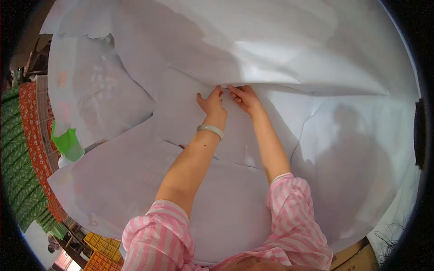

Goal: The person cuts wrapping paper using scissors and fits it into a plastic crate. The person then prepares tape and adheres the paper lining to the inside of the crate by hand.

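Note:
A large white sheet (289, 49) rises in front of me, its lower edge running level with my fingertips. My right hand (244, 98) is closed in a pinch at that edge. Close beside it on the left, my left hand (212, 103) also pinches the edge between thumb and forefinger, while another finger sticks out to the side. Some fingertips are partly hidden by the sheet. Below both hands lie more white sheets (226, 198), overlapping, with slits and raised edges between them. A pale bangle (210, 130) circles my left wrist.
Another white sheet (95, 90) with a torn top edge spreads out at left. Beyond it are a bright green piece (68, 143), red patterned material (38, 149) and green patterned rolls (18, 140). Yellow crates (105, 246) stand at lower left, cardboard (357, 257) at lower right.

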Tool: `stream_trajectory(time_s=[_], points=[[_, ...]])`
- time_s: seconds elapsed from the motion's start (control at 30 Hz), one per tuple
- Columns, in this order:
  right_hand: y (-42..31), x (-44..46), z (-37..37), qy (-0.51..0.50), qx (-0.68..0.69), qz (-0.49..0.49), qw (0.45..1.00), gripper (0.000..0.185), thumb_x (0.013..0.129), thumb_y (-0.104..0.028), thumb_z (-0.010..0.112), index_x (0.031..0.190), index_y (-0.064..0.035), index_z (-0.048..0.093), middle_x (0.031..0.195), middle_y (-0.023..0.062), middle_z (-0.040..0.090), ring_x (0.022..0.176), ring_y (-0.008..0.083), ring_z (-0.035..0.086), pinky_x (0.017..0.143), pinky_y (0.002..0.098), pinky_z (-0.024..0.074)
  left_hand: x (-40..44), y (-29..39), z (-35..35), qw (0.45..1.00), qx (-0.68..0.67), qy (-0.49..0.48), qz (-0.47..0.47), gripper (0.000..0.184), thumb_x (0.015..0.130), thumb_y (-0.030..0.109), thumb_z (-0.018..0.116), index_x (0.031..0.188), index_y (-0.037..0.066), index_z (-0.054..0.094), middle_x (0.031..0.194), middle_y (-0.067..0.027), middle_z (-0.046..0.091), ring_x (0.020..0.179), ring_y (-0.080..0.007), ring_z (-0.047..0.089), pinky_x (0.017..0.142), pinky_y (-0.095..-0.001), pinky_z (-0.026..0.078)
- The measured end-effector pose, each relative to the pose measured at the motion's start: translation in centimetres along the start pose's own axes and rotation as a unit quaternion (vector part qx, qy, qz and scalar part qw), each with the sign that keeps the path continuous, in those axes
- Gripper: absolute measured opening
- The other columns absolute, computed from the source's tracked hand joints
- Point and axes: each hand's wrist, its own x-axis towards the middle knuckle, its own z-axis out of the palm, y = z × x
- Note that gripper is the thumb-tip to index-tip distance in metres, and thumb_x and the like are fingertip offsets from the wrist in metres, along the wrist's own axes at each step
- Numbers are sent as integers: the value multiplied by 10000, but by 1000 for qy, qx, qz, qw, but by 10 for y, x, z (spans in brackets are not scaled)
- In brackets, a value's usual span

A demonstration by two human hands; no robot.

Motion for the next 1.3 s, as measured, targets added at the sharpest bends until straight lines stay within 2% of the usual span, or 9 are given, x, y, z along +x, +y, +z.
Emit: stream_trajectory(time_s=[0.1, 0.23, 0.53, 0.6, 0.83, 0.93, 1.13, 1.2, 1.3], points=[[3, 2, 6, 29, -8, -69, 997, 169, 763, -95, 706, 808, 27, 597, 666, 18, 524, 539, 78, 421, 439, 215, 291, 2, -1, 1, 1000, 15, 0, 8, 922, 708, 23, 686, 1410, 33, 89, 1041, -108, 515, 804, -177, 552, 703, -323, 392], [5, -1, 11, 59, 13, -46, 997, 183, 756, -98, 713, 811, 39, 607, 667, 22, 535, 536, 79, 425, 435, 219, 291, -4, 3, 2, 1000, 7, -13, 1, 928, 713, 29, 686, 1411, 26, 75, 1034, -108, 520, 811, -179, 558, 718, -326, 397], [16, 1, 17, 51, 84, -107, 989, 135, 761, -107, 671, 728, -5, 590, 588, 24, 502, 481, 87, 397, 422, 227, 265, -2, 1, 2, 1000, 0, -5, 2, 919, 722, 14, 673, 1411, 19, 66, 1019, -104, 529, 802, -178, 556, 698, -326, 393], [14, 1, 15, 47, 74, -93, 992, 138, 765, -80, 659, 721, -45, 534, 601, 1, 468, 483, 78, 386, 411, 222, 236, -1, 0, 2, 1000, -2, -18, -3, 925, 723, 19, 674, 1413, 30, 58, 1030, -106, 525, 825, -187, 556, 709, -331, 395], [14, 4, 12, 41, 87, -67, 993, 128, 758, -92, 656, 762, -11, 558, 620, 33, 510, 494, 109, 412, 444, 238, 284, 4, -6, -2, 1000, 0, -26, -17, 946, 725, 28, 676, 1419, 66, 34, 1052, -101, 506, 839, -189, 543, 687, -325, 387], [15, 5, 16, 65, 84, -94, 990, 121, 765, -67, 643, 739, -46, 526, 619, 10, 483, 482, 93, 398, 408, 224, 241, 0, -7, -1, 999, -21, -37, -9, 954, 724, 27, 678, 1424, 92, 35, 1065, -93, 497, 847, -187, 543, 691, -324, 389], [18, 5, 5, 60, 56, -110, 991, 142, 782, -79, 651, 731, -32, 527, 629, 16, 499, 484, 92, 402, 408, 226, 238, -12, 2, 2, 999, -31, -40, 1, 964, 746, 32, 658, 1433, 175, -3, 1174, -97, 473, 965, -210, 553, 818, -360, 368], [17, 4, -4, 51, 83, -94, 991, 136, 781, -71, 659, 772, -21, 533, 634, 12, 500, 482, 83, 395, 407, 220, 233, -12, 5, 3, 999, -22, -46, -10, 958, 758, 36, 644, 1433, 202, -16, 1262, -85, 430, 1063, -228, 535, 899, -420, 318], [13, -6, -9, 49, 47, -121, 990, 150, 779, -48, 655, 862, -7, 537, 652, 15, 502, 495, 71, 396, 414, 215, 236, -14, 8, 4, 999, -18, -47, -20, 952, 760, 39, 640, 1433, 213, -10, 1306, -61, 395, 1113, -223, 515, 928, -459, 283]])
